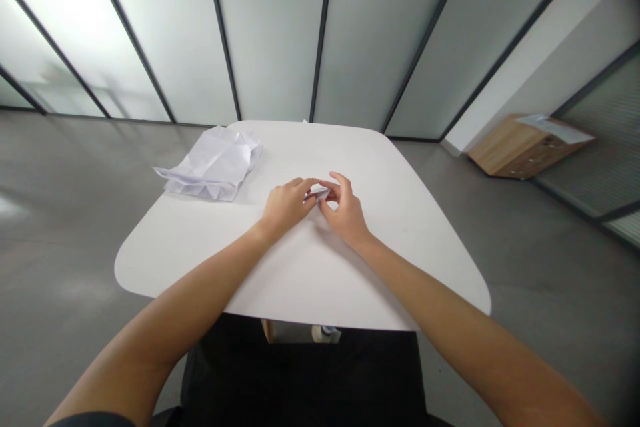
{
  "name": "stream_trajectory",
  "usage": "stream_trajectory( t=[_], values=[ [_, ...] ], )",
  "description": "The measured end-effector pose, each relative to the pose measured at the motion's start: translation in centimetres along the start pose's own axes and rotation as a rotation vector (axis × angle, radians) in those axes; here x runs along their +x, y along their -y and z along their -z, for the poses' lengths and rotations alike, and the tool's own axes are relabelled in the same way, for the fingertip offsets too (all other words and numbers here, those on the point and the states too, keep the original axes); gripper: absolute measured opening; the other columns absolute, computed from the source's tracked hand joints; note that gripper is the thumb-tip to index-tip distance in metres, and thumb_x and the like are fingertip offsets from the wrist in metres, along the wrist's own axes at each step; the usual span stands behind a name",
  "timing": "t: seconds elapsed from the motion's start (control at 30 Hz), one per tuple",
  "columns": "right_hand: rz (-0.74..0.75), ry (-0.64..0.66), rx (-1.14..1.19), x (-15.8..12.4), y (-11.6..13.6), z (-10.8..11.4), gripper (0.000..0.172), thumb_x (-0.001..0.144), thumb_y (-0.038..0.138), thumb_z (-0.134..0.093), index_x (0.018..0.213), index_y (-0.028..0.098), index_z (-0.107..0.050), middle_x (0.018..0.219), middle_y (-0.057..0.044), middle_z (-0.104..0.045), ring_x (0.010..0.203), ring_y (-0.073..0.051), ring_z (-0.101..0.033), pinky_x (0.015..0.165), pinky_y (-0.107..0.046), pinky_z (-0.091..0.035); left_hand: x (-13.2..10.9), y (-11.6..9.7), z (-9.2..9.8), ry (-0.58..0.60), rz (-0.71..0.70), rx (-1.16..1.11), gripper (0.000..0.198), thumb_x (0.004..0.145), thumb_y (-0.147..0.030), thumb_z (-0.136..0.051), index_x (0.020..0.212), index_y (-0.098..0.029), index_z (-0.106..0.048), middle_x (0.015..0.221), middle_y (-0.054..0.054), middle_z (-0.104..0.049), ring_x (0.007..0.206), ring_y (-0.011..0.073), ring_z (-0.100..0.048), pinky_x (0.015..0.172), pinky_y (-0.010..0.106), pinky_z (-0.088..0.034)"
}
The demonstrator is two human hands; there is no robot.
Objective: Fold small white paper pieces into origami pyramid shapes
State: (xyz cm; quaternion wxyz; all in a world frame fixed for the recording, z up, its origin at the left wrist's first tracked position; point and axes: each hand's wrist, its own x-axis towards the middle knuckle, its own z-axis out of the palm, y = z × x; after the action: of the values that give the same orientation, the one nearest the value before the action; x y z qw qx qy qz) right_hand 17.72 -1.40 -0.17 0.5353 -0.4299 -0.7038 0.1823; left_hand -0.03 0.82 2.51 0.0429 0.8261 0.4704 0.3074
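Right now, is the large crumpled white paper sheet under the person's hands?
No, the crumpled paper lies apart on the white rounded table, while left hand and right hand pinch a small folded paper.

Counted here: 1 left hand, 1 right hand, 1 small folded white paper, 1 crumpled white paper sheet, 1 rounded white worktop, 1 low wooden drawer unit, and 1 flat pale packet.
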Motion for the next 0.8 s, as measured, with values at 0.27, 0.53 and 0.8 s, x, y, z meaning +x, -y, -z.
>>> stream_trajectory(
  t=[0.27, 0.53, 0.8],
  values=[
    [-0.156, -0.067, 0.200, 0.1, 0.6, -0.5, 0.072, 0.088, 0.043, -0.073, 0.148, 0.029, -0.038, 0.146, -0.015, -0.055, 0.099, -0.022, -0.069, 0.090, -0.041, -0.061, 0.1, 0.4, -0.5, -0.080, 0.026, -0.135, 0.041, 0.094, -0.021, -0.060, 0.131, -0.031, -0.072, 0.118, 0.004, -0.070, 0.080, 0.0137, -0.067, 0.083, 0.026, -0.052],
    [-0.585, -0.139, 0.640, 1.2, -0.6, -0.1, 0.032, 0.091, 0.052, -0.068, 0.106, 0.024, -0.063, 0.116, -0.005, -0.065, 0.094, -0.017, -0.069, 0.079, -0.030, -0.064, 0.3, 0.0, -1.1, -0.184, -0.018, -0.317, 0.046, 0.090, -0.008, -0.053, 0.127, -0.027, -0.074, 0.132, 0.002, -0.071, 0.109, 0.0163, -0.069, 0.096, 0.026, -0.054],
    [-0.674, 0.191, 0.771, 0.7, 0.3, 0.2, 0.035, 0.087, 0.051, -0.078, 0.102, 0.020, -0.071, 0.100, -0.005, -0.072, 0.075, -0.016, -0.071, 0.076, -0.032, -0.066, 0.0, -0.4, -0.9, -0.119, 0.031, -0.179, 0.039, 0.087, -0.015, -0.060, 0.124, -0.027, -0.068, 0.120, 0.003, -0.074, 0.101, 0.0195, -0.070, 0.093, 0.031, -0.054]
  ],
)
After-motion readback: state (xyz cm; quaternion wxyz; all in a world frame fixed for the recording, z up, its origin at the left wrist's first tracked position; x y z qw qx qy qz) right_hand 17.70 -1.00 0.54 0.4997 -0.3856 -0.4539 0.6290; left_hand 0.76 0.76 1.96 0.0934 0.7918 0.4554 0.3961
